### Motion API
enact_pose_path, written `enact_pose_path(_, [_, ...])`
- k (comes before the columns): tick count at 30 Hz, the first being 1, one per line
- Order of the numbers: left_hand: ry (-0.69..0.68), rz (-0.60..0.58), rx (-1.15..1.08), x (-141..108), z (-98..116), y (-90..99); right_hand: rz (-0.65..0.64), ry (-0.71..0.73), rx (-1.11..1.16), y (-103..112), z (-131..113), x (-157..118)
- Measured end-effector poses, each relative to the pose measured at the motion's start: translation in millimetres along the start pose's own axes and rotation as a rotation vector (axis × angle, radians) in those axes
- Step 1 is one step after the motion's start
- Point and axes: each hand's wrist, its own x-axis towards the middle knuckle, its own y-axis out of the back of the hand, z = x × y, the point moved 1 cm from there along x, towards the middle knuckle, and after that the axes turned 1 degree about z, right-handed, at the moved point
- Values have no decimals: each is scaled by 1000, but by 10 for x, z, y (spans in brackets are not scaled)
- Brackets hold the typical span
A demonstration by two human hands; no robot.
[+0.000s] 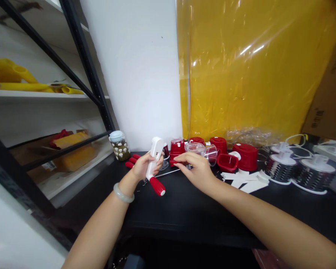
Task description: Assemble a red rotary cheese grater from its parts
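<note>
My left hand (143, 165) is closed around a white crank handle (156, 147), held upright and tilted above the black table. The red grip (157, 186) of the crank points down toward me. To its right, my right hand (197, 170) has its thumb and fingertips drawn close together in a pinch; anything between them is too small to make out. A thin metal rod (168, 172) lies below, between the two hands. Several red grips (132, 160) lie behind my left hand. Red plastic housings (177, 145) stand just beyond my right fingertips.
Grater drums (281, 168) with white tops stand at the right of the black table (168, 213). White strips (249, 181) lie beside a red hopper (227, 161). A patterned jar (120, 145) stands at the back left, near a black-framed shelf (84, 56).
</note>
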Motion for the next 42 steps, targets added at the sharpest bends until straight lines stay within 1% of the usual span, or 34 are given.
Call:
enact_pose_path(2, [11, -56, -53, -4, -39, -36, 1, -17, 20, -14, -1, -26])
enact_pose_path(5, [59, -102, -97, -8, -102, -78, 5, -46, 29, -50, 14, -73])
enact_pose_path(12, [215, -197, -101, -15, -234, -112, 12, -64, 76, -102, 33, -157])
enact_pose_path(18, [283, -222, -108, -23, -300, -161, 2, -84, 117, -120, 13, -179])
enact_pose_path(23, [342, -244, -108, -28, -316, -170, -22, -199, 168, -181, 47, -237])
enact_pose_path(25, [364, -252, -120, -26, -330, -167, -31, -216, 181, -205, 62, -269])
enact_pose_path(28, [362, -248, -135, -23, -353, -163, -65, -180, 111, -216, 66, -297])
enact_pose_path(31, [367, -250, -129, -26, -363, -171, -101, -49, 29, -200, 51, -287])
enact_pose_path(34, [391, -261, -127, -34, -355, -188, -97, 71, 20, -180, 35, -263])
enact_pose_path(42, [393, -269, -163, -45, -334, -211, -67, 105, 15, -166, 4, -252])
